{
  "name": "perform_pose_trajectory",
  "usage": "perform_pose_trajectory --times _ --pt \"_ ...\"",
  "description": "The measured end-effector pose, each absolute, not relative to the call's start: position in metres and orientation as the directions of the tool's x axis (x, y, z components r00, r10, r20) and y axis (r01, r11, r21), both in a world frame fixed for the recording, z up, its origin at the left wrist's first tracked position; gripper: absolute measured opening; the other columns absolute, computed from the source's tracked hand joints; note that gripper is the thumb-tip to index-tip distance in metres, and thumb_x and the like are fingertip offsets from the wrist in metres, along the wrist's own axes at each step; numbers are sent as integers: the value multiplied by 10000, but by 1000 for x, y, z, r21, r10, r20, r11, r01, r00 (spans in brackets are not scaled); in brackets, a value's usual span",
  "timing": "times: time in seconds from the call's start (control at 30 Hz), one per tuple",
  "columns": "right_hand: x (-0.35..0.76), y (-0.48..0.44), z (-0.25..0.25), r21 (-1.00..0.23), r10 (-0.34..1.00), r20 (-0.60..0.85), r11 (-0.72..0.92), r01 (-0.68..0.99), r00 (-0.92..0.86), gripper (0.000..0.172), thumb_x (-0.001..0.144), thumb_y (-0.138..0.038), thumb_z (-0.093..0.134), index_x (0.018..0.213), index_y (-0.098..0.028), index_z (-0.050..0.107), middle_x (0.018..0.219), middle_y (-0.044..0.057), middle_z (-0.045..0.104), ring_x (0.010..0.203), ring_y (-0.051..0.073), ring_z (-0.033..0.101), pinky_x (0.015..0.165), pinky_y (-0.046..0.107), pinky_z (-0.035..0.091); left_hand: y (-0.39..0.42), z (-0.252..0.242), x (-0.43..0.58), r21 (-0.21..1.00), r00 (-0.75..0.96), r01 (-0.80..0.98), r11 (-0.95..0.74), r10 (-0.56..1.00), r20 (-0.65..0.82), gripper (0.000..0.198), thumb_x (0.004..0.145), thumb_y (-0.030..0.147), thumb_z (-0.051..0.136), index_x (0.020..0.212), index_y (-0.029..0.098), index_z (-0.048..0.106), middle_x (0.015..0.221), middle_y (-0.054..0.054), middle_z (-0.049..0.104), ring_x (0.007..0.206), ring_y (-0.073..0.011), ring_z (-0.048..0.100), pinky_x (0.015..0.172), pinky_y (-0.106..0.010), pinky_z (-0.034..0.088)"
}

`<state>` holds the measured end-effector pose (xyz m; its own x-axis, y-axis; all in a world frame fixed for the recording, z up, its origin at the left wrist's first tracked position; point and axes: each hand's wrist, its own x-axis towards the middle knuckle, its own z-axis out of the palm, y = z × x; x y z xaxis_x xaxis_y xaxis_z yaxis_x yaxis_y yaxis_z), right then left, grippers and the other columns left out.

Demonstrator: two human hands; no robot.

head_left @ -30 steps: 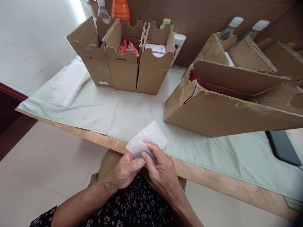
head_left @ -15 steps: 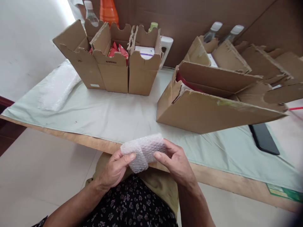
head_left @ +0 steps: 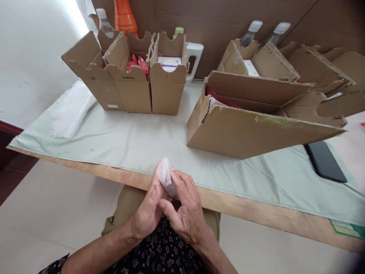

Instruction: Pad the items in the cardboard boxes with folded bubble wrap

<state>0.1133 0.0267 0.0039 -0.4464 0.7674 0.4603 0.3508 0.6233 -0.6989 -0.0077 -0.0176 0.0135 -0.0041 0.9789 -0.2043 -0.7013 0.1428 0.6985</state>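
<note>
A small bubble-wrap packet (head_left: 165, 176) stands on edge between my two hands, over the table's front edge. Along its left side lie the fingers of my left hand (head_left: 151, 203), with the thumb raised near the packet. My right hand (head_left: 185, 203) presses the packet's right side with its fingers, its thumb reaching across toward my left hand. Both hands grip the packet, and its lower part is partly hidden by them. What the bubble wrap encloses cannot be made out.
Cardboard bins (head_left: 168, 91) holding red packets and white items stand at the back left. A larger cardboard box (head_left: 228, 133) sits to the right, beside a black phone (head_left: 326, 161). Bubble-wrap sheets (head_left: 72, 110) lie at the left. Bottles (head_left: 253, 28) stand behind.
The bubble-wrap packet has been turned from lying flat to standing on edge. My hands have come closer together, my right hand shifting left around it.
</note>
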Motion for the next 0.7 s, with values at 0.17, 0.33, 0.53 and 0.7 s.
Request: perform_pose_trajectory --times 0.17,0.33,0.53,0.7 --pt "132 31 -2 -698 768 469 625 351 -435 380 1000 -206 566 1380 -216 581 1175 103 722 1037 231 690 870 394 610 -27 11 -18 796 213 -539 276 959 -189 815 1030 565 568 1703 340 168 1783 -41 211 1656 -297 134 1354 -454 123" --pt "163 43 15 -864 887 327 421 276 -326 183 998 -168 542 1072 -221 701 891 19 717 764 157 679 694 261 571 -19 9 -38 939 151 -147 310 945 -289 797 972 420 713 1658 398 307 1704 -70 392 1588 -325 320 1313 -524 221" --pt "185 54 32 -948 842 217 302 98 -493 204 1003 -343 586 1130 -253 719 983 37 725 881 185 707 797 277 600 7 16 -19 975 100 86 203 972 -211 211 945 311 685 1140 263 751 1126 -72 776 1040 -275 717 910 -360 566" --pt "197 71 46 -916 824 239 368 163 -514 162 980 -329 657 1104 -237 704 951 36 738 825 175 715 758 270 610 27 25 -8 979 100 202 -10 995 -11 33 880 244 717 913 248 717 794 -4 731 712 -197 682 664 -272 537"
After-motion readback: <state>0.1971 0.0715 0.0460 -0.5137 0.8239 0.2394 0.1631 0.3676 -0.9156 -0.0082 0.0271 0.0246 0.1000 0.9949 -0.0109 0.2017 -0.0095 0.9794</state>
